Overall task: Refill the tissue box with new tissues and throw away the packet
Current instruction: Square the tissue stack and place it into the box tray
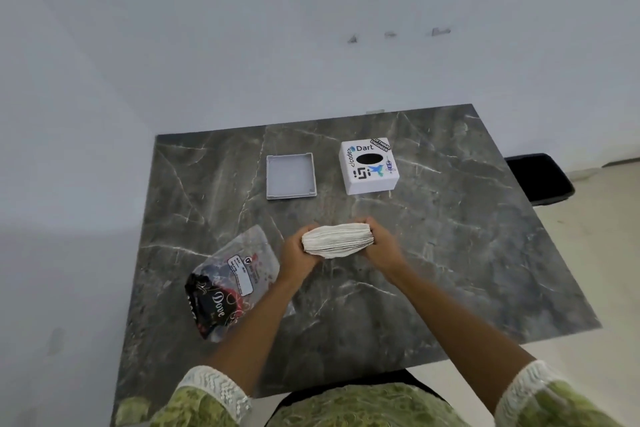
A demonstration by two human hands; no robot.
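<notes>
Both hands hold a stack of white tissues [337, 240] just above the middle of the dark marble bench [450, 253]. The left hand [299, 253] clamps the stack's left end and the right hand [379, 246] clamps its right end, so the stack bulges between them, with the folded edges facing the camera.

The emptied tissue packet [228, 282], clear plastic with a black printed end reading "Dove", lies flat on the bench just left of the left forearm. Farther back, the white tissue box [369, 166], covered with stickers and showing a dark oval slot on top, stands on the bench. Its grey tray-like base [291, 176] lies apart to the left of it, open side up. A black bin [540, 180] sits on the floor beyond the bench's right edge.
</notes>
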